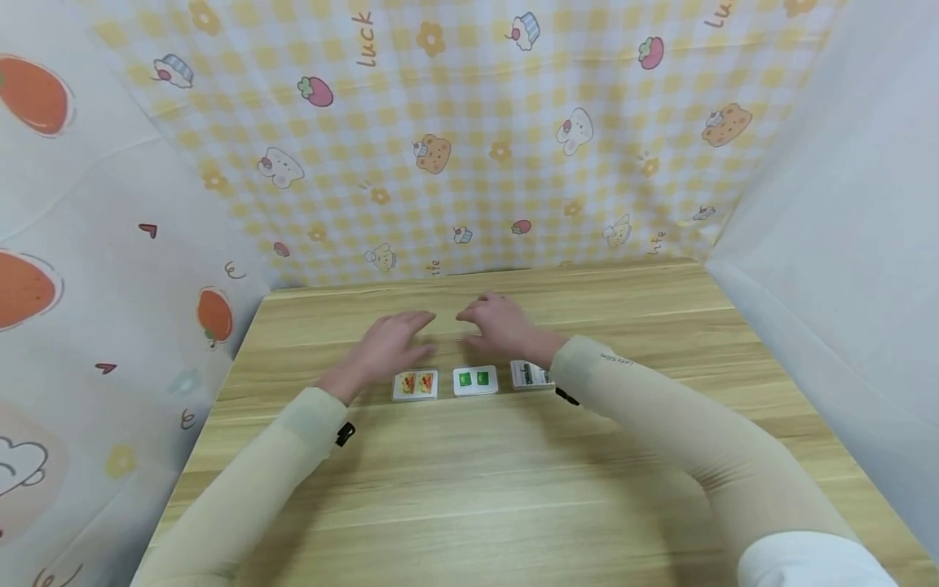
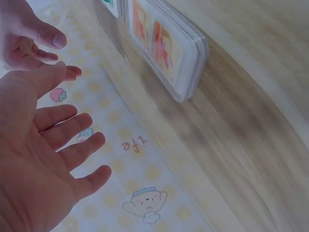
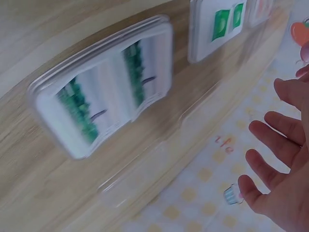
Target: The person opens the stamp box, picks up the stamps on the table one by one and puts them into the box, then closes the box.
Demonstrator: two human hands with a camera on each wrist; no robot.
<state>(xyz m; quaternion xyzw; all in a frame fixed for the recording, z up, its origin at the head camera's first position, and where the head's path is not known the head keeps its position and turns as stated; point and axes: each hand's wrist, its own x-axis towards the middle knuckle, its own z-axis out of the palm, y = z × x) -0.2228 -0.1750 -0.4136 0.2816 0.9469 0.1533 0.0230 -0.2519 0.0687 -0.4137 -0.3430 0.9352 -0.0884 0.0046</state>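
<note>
Three small stacks of white rounded cards or flat cases stand in a row on the wooden table. The left stack (image 1: 416,385) shows two orange-red pictures, the middle one (image 1: 475,381) two green squares. Dark green pictures mark the right stack (image 3: 111,87), partly covered by the right forearm in the head view. My left hand (image 1: 394,342) hovers beyond the left stack, fingers spread and holding nothing. Facing it, my right hand (image 1: 502,326) is held above the table behind the middle and right stacks, its fingers loosely bent and free of any object.
Clear, flat transparent pieces (image 3: 133,174) lie on the table (image 1: 469,489) behind the stacks. A yellow checked cloth (image 1: 469,179) hangs at the table's back edge. White sheets close off the left (image 1: 132,179) and right (image 1: 836,212) sides.
</note>
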